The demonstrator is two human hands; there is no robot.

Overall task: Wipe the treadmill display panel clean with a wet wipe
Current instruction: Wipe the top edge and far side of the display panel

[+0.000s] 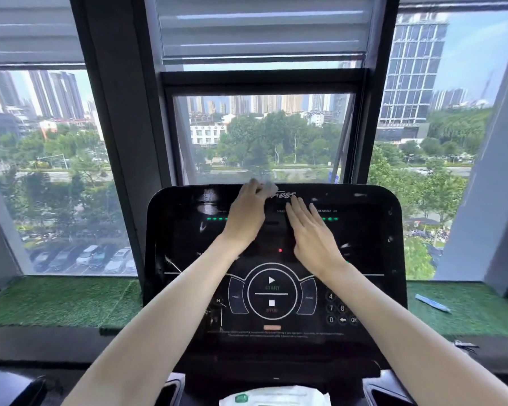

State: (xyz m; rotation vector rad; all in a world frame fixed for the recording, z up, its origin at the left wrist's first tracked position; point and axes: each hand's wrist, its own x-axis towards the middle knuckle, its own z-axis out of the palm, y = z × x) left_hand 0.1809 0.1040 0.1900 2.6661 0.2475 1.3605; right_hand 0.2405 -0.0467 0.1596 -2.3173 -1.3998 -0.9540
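Left hand grips wet wipe at top edge of display panel; my right hand rests flat on it, fingers straight.

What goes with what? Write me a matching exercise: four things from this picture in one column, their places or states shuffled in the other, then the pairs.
1. left hand
2. right hand
3. wet wipe pack
4. blue pen-like object

a. lies on the green turf sill at the right
b. flat on the display panel, fingers straight
c. at the bottom edge of the view, below the panel
d. at the panel's top edge, gripping the wet wipe

Pairs: 1-d, 2-b, 3-c, 4-a
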